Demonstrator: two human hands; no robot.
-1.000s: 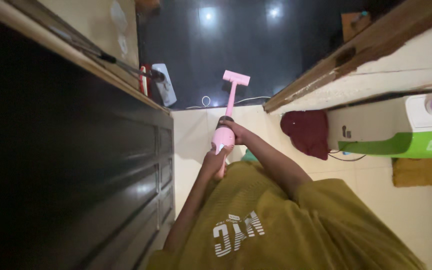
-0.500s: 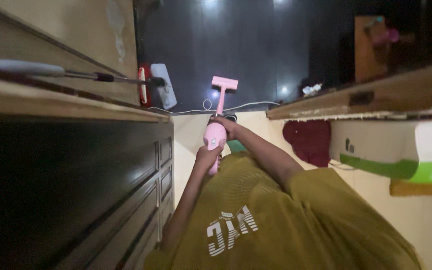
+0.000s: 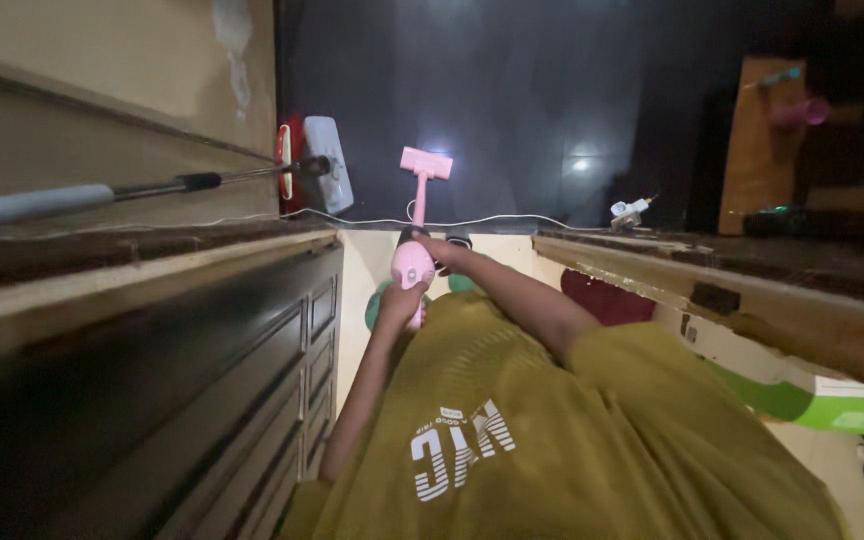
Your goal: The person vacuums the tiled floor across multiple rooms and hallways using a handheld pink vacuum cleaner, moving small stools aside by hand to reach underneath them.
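- Gripping the pink handheld vacuum (image 3: 412, 266), left hand (image 3: 399, 303) wraps its rear handle, right hand (image 3: 435, 247) clasps its front.
- Reaching further than a second ago, its nozzle head (image 3: 426, 163) now crosses onto the dark floor (image 3: 512, 110) beyond the white cable (image 3: 512, 219).

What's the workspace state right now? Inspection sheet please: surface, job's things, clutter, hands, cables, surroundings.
Surface: pale floor near the person, dark glossy floor beyond the doorway.
Job's things: pink handheld vacuum, its flat head out over the dark floor.
Clutter: dark red cloth on the pale floor; mop with a long pole leaning at the wall.
Hands: left hand grips the vacuum's lower handle; right hand holds it near the tube.
Cables: white cable along the threshold to a white plug.
Surroundings: dark panelled door, green and white box, wooden door frame.
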